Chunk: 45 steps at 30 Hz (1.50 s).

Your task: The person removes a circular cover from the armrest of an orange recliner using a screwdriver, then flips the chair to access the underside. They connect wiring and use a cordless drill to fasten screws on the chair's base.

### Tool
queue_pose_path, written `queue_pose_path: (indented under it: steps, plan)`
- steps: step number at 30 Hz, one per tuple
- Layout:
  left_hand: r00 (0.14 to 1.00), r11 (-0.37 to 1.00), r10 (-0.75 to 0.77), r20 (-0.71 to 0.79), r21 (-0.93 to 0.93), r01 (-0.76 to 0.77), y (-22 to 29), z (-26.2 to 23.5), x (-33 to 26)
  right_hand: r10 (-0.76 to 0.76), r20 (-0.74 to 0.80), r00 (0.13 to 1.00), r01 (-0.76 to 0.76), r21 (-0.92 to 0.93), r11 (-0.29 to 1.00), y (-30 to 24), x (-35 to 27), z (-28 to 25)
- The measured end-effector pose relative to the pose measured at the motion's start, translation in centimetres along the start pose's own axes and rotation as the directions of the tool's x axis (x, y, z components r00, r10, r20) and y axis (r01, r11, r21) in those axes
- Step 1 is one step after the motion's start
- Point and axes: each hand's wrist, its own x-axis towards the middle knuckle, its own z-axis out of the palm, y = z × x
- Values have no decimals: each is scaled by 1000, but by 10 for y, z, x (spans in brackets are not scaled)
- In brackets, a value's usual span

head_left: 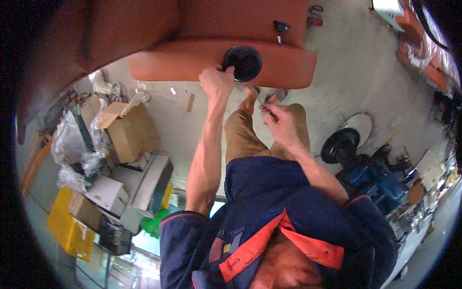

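A black round dish-like piece (247, 66) with a raised rim lies against a long reddish-brown padded panel (166, 61). My left hand (217, 81) grips the near left side of its rim, thumb and fingers closed on the edge. Lower and to the right, in front of my knees, my right hand (280, 124) is closed in a pinch. Something small and thin may be at its fingertips, too blurred to name. On the brown surface behind the dish sits a small black object (281, 27), its kind unclear.
Cardboard boxes (129, 132), clear plastic wrap (70, 139) and a yellow crate (71, 226) crowd the left side. At right stand a black round-topped stand (340, 144) and a blue machine (378, 185). A red and black item (315, 19) lies on the grey floor (346, 77).
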Motion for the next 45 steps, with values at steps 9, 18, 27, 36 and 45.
queue_pose_path:
  steps: [9,18,27,36,45]
  plan:
    - [931,883,-141,337,-383,272,-9,2,31,-203,-270,941,226,56,973,58,8,77]
    - [874,895,-160,459,-306,324,1,-10,34,-151,-406,901,188,53,981,74,10,120]
    - [885,923,13,466,-346,168,-5,-9,27,-30,-684,729,240,214,947,61,22,190]
    - [881,898,75,467,-415,143,-3,-10,23,118,-705,699,162,318,934,72,51,208]
    - [874,888,79,480,-432,156,-7,-10,24,135,-804,579,247,331,911,77,75,237]
